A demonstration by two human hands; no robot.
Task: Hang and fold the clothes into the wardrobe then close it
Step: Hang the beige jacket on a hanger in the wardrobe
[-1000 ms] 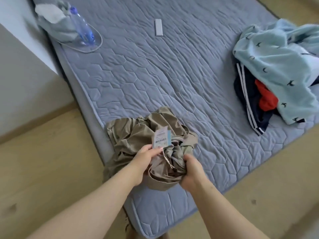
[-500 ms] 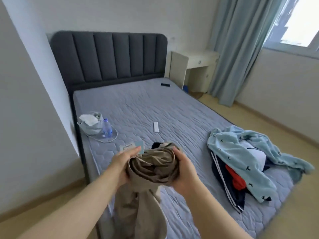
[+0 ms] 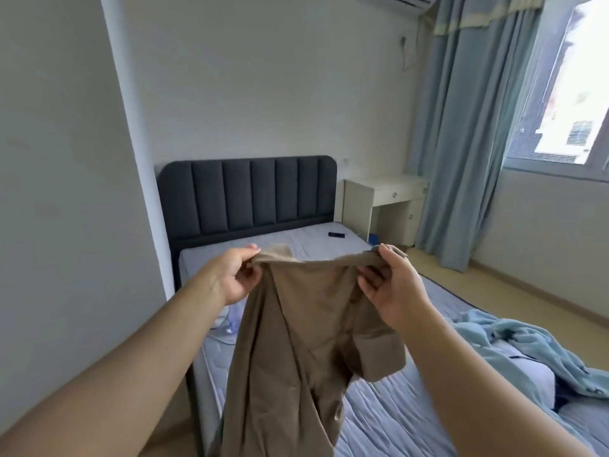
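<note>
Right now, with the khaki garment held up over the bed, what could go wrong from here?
The left hand and right hand pinch only the top edge of the khaki garment; a slip on either side could drop it in a heap. Its lower part hangs past the mattress edge and out of frame, so it may drag on the floor.

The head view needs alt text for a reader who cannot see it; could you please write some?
The left hand and right hand pinch the top edge of a khaki garment, probably trousers, holding it up over a grey quilted mattress. A light blue garment lies crumpled on it at right; a dark padded headboard stands behind.
</note>
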